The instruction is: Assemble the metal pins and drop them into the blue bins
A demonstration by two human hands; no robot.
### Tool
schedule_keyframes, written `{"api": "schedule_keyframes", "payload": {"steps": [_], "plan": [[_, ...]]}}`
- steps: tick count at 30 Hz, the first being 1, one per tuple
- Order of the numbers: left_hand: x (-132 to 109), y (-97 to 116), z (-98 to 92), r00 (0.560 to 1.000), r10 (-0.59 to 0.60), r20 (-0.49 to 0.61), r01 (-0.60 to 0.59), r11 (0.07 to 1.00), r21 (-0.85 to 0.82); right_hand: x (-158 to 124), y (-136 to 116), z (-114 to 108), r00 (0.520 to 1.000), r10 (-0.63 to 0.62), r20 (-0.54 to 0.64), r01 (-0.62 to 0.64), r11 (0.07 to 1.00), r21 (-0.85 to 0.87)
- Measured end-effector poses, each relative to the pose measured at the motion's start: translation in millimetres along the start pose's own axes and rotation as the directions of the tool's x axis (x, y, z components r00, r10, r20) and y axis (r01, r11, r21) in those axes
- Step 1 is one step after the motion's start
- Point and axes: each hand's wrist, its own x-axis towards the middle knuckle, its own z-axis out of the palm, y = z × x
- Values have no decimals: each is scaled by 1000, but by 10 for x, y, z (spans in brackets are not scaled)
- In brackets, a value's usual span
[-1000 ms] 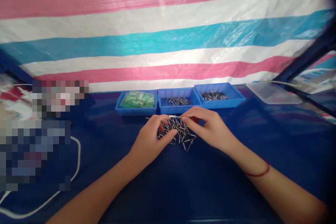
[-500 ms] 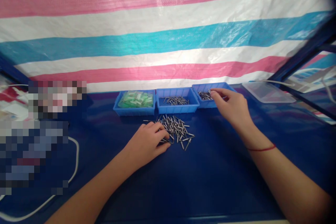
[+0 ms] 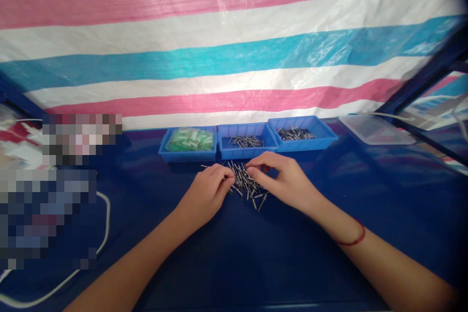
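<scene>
A loose pile of metal blind rivets (image 3: 243,180) lies on the blue table in front of the bins. At the pile's left side, my left hand (image 3: 208,187) is closed, thumb pressed to the forefinger, and a sliver of metal like a rivet shows at the pinch. My right hand (image 3: 285,178) reaches over the pile's right side with thumb and forefinger curled close together. Whatever lies between those right fingertips is too small to make out. Rivets also lie in the middle blue bin (image 3: 250,152) and the right blue bin (image 3: 310,144).
The left blue bin (image 3: 188,156) holds green-tinted plastic packets (image 3: 192,139). A clear plastic lid (image 3: 376,130) rests at the back right. On the left runs a white cable (image 3: 107,217) beside a blurred-out area. A striped sheet (image 3: 219,68) hangs behind the table.
My right hand has moved from the right bin down and left to the loose pile. My left hand stays at the pile, its thumb and forefinger now drawn together.
</scene>
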Motion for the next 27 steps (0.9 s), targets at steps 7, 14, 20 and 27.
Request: {"api": "schedule_keyframes", "payload": {"steps": [7,14,20,27], "plan": [[2,95,65,965,-257,-46,182,788,-588,-98,-137,183,999,27,-35,-16,960,280],[29,101,73,946,-319,53,239,581,-778,-106,-118,281,980,188,65,-187,756,627],[38,130,32,951,-280,128,275,586,-762,-91,-123,203,988,155,26,-142,806,574],[12,120,46,962,-269,55,237,715,-657,-93,-130,147,994,104,23,-103,885,453]]}}
